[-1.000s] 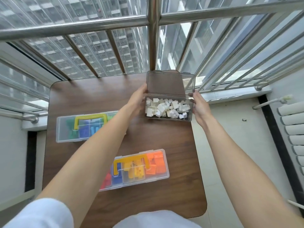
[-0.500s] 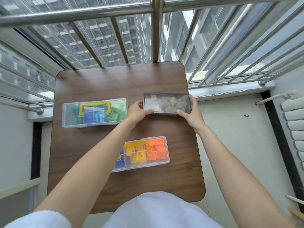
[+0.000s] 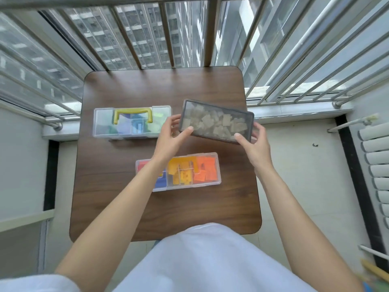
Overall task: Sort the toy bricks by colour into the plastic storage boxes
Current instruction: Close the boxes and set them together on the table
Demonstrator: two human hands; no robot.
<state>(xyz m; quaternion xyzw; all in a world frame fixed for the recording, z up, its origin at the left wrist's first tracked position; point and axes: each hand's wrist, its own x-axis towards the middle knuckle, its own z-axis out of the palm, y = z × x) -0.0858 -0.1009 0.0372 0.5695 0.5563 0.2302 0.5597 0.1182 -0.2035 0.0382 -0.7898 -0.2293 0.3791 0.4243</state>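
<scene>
Table (image 3: pixel 117 186): dark wood-grain top, smooth, low sheen. Smoky box (image 3: pixel 216 121), above the table: tinted translucent plastic, glossy lid. Two clear boxes (image 3: pixel 101 123) (image 3: pixel 217 171) on the table: transparent plastic, one with a yellow plastic handle (image 3: pixel 132 112). Railing (image 3: pixel 208 30) beyond the table: brushed metal

I see a dark wooden counter (image 3: pixel 117 207) against steel window bars (image 3: pixel 208 32), towers beyond, pale floor tiles (image 3: pixel 305 165) right, daylight.
</scene>
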